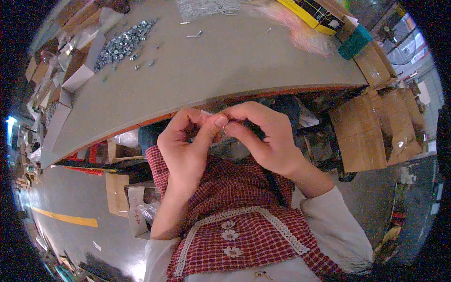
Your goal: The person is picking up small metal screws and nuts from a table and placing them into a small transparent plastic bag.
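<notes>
Just off the near edge of the table, above my lap, my two hands meet fingertip to fingertip. My left hand is closed, thumb pressed against the curled fingers. Opposite it, my right hand pinches with thumb and forefinger at the same spot. Whatever lies between the fingertips is too small and covered to name. On the grey table, far left, lies a heap of small shiny metal nuts or similar fittings, a few scattered beside it. Several thin metal pins or screws lie farther back.
A pile of clear small pieces lies at the back, near pink plastic film and a yellow-black box. Open cartons line the left side. Large cardboard boxes stand at right; another carton sits on the floor.
</notes>
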`<action>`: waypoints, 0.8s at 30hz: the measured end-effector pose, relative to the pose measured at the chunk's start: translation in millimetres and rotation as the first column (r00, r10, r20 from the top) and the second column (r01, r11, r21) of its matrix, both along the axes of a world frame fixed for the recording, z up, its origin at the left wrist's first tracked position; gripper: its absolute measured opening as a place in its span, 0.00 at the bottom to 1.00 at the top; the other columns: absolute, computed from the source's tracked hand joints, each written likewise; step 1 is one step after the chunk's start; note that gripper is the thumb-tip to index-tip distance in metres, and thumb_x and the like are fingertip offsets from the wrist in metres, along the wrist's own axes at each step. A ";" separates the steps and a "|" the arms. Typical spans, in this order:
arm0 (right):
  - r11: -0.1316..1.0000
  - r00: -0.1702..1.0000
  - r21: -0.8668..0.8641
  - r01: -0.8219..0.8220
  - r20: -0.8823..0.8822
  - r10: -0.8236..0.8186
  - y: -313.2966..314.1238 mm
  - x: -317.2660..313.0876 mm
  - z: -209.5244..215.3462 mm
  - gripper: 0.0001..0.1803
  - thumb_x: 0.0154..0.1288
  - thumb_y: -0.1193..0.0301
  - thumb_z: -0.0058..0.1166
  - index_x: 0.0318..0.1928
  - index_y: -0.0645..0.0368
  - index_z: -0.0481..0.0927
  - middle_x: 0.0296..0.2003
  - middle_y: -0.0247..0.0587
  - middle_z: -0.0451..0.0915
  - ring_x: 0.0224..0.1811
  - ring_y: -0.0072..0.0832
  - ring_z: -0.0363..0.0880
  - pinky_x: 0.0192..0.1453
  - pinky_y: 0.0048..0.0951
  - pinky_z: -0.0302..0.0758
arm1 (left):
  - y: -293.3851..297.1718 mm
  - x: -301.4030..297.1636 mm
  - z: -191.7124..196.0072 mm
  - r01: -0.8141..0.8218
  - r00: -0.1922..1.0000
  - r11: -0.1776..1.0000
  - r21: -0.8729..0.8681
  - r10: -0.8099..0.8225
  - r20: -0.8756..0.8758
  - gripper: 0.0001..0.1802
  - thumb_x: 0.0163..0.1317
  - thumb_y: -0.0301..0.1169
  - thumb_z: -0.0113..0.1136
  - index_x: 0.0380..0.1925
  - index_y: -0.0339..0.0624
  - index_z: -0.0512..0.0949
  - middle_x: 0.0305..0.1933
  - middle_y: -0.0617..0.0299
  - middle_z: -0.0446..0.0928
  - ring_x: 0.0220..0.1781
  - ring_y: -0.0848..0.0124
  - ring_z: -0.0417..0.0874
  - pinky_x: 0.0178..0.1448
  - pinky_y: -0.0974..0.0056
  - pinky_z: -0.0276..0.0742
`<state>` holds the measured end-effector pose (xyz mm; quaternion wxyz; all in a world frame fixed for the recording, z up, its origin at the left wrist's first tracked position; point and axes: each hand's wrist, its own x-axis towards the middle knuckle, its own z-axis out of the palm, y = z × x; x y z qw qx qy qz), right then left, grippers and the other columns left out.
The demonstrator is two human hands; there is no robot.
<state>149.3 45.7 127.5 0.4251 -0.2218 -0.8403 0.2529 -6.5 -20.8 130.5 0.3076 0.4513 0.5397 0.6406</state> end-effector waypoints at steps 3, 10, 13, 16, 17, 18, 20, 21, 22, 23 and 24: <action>0.961 0.999 -0.274 -0.029 -0.049 0.016 0.0 -1.0 3.1 0.08 0.65 0.72 0.58 0.44 0.59 0.81 0.37 0.44 0.82 0.37 0.41 0.83 0.42 0.35 0.79 | 1.0 -4.0 1.0 0.107 0.988 0.991 -0.078 -0.098 0.117 0.05 0.62 0.25 0.66 0.33 0.34 0.80 0.30 0.64 0.82 0.32 0.79 0.80 0.38 0.74 0.75; 0.977 1.000 -0.212 0.011 -0.025 -0.017 2.7 0.0 2.9 0.07 0.66 0.72 0.57 0.42 0.60 0.82 0.35 0.44 0.83 0.37 0.39 0.84 0.41 0.34 0.79 | 2.1 -8.8 0.1 0.186 0.976 0.979 -0.085 -0.174 0.128 0.04 0.64 0.22 0.62 0.37 0.32 0.81 0.34 0.62 0.83 0.36 0.77 0.82 0.42 0.72 0.78; 0.974 0.999 -0.228 0.005 -0.030 -0.012 2.7 -0.2 0.7 0.07 0.66 0.72 0.56 0.42 0.59 0.82 0.35 0.44 0.83 0.37 0.40 0.84 0.42 0.34 0.79 | 2.4 -8.5 -1.3 0.205 0.967 0.974 -0.093 -0.186 0.176 0.03 0.64 0.21 0.61 0.36 0.32 0.80 0.35 0.62 0.83 0.37 0.77 0.82 0.43 0.72 0.78; 0.977 0.999 -0.212 0.000 -0.034 -0.007 3.9 0.3 -1.7 0.07 0.67 0.73 0.56 0.44 0.59 0.81 0.35 0.44 0.83 0.37 0.40 0.84 0.42 0.35 0.79 | 3.3 -8.3 0.1 0.215 0.962 0.972 -0.099 -0.193 0.193 0.03 0.64 0.20 0.60 0.37 0.32 0.80 0.35 0.62 0.82 0.37 0.77 0.82 0.44 0.71 0.78; 0.982 1.000 -0.189 0.001 -0.030 -0.007 4.2 0.8 -2.3 0.08 0.67 0.73 0.55 0.45 0.59 0.81 0.35 0.44 0.83 0.37 0.41 0.84 0.42 0.35 0.80 | 4.0 -8.0 0.9 0.224 0.961 0.969 -0.100 -0.203 0.187 0.03 0.64 0.20 0.60 0.37 0.32 0.80 0.35 0.63 0.82 0.37 0.77 0.81 0.44 0.71 0.78; 0.982 1.000 -0.189 0.004 -0.030 -0.010 4.3 1.3 -3.7 0.08 0.67 0.73 0.55 0.45 0.59 0.81 0.35 0.44 0.83 0.37 0.41 0.84 0.42 0.35 0.80 | 4.8 -7.2 -0.7 0.227 0.961 0.969 -0.099 -0.206 0.187 0.03 0.64 0.20 0.60 0.37 0.32 0.80 0.35 0.63 0.82 0.37 0.77 0.81 0.44 0.71 0.78; 0.986 1.000 -0.168 0.003 -0.020 -0.007 4.1 0.6 -5.7 0.10 0.66 0.71 0.57 0.46 0.60 0.80 0.37 0.46 0.83 0.39 0.43 0.83 0.44 0.37 0.79 | 5.6 -6.2 -4.9 0.211 0.957 0.976 -0.054 -0.195 0.213 0.02 0.64 0.20 0.59 0.36 0.32 0.79 0.34 0.64 0.81 0.37 0.78 0.80 0.44 0.72 0.77; 0.986 1.000 -0.167 0.002 -0.021 -0.006 3.5 0.6 -3.7 0.10 0.66 0.71 0.57 0.46 0.60 0.80 0.37 0.46 0.83 0.39 0.43 0.83 0.44 0.37 0.79 | 5.8 -6.2 -5.4 0.210 0.957 0.976 -0.054 -0.195 0.213 0.02 0.64 0.20 0.59 0.36 0.32 0.79 0.34 0.64 0.81 0.37 0.78 0.80 0.44 0.72 0.77; 0.994 1.000 -0.108 -0.005 0.029 0.008 2.9 0.9 -1.2 0.12 0.64 0.70 0.59 0.47 0.60 0.80 0.38 0.47 0.82 0.42 0.45 0.82 0.47 0.39 0.79 | 6.5 -6.1 -6.3 0.184 0.967 0.982 -0.035 -0.174 0.183 0.01 0.64 0.20 0.59 0.35 0.33 0.78 0.34 0.65 0.80 0.36 0.79 0.79 0.44 0.72 0.76; 0.999 0.997 -0.049 -0.016 0.080 0.020 2.6 1.2 -0.1 0.15 0.63 0.68 0.60 0.48 0.60 0.80 0.40 0.48 0.82 0.44 0.46 0.81 0.50 0.41 0.78 | 7.0 -5.8 -7.0 0.157 0.976 0.987 -0.015 -0.153 0.154 0.01 0.64 0.20 0.59 0.34 0.34 0.77 0.33 0.66 0.79 0.36 0.79 0.79 0.43 0.73 0.75; 0.999 0.997 -0.049 -0.015 0.079 0.019 3.3 1.6 -1.0 0.15 0.63 0.68 0.60 0.48 0.60 0.80 0.40 0.48 0.82 0.44 0.46 0.81 0.50 0.41 0.78 | 7.2 -5.4 -7.7 0.158 0.976 0.987 -0.015 -0.154 0.152 0.01 0.64 0.20 0.59 0.34 0.34 0.77 0.33 0.66 0.79 0.36 0.79 0.79 0.43 0.73 0.75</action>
